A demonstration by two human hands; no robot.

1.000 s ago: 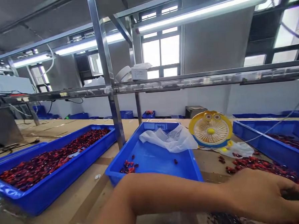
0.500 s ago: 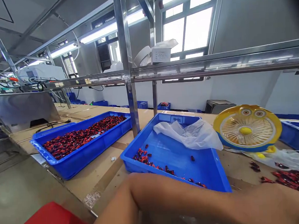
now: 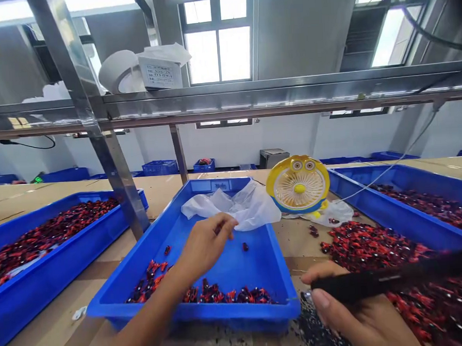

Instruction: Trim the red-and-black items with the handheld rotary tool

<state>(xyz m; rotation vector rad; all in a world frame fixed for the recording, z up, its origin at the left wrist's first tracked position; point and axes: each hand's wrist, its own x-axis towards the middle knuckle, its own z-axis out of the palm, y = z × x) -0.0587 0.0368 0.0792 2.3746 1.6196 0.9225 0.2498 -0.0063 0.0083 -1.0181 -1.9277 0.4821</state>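
My left hand point(image 3: 209, 241) is over the middle blue tray point(image 3: 285, 273), its fingers curled together near a crumpled clear plastic bag point(image 3: 252, 208); whatever they hold, if anything, is too small to make out. Small red and black pieces point(image 3: 214, 292) lie along the tray's near edge, with a few farther in. At the lower right, my right hand point(image 3: 350, 301) grips a black handled tool point(image 3: 399, 277) between thumb and fingers, its tip pointing left. Beside and beyond it spreads a large pile of red and black pieces point(image 3: 374, 243) on the table.
A yellow fan point(image 3: 299, 187) with cartoon eyes stands behind the pile. Blue trays of pieces are at left point(image 3: 64, 249) and right point(image 3: 423, 219). A metal post point(image 3: 117, 174) rises between the left and middle trays. Black crumbs point(image 3: 316, 323) lie near my right hand.
The view has swung right. My left hand has moved from the loose pile to above the middle tray. My right hand with the black tool has come into view.
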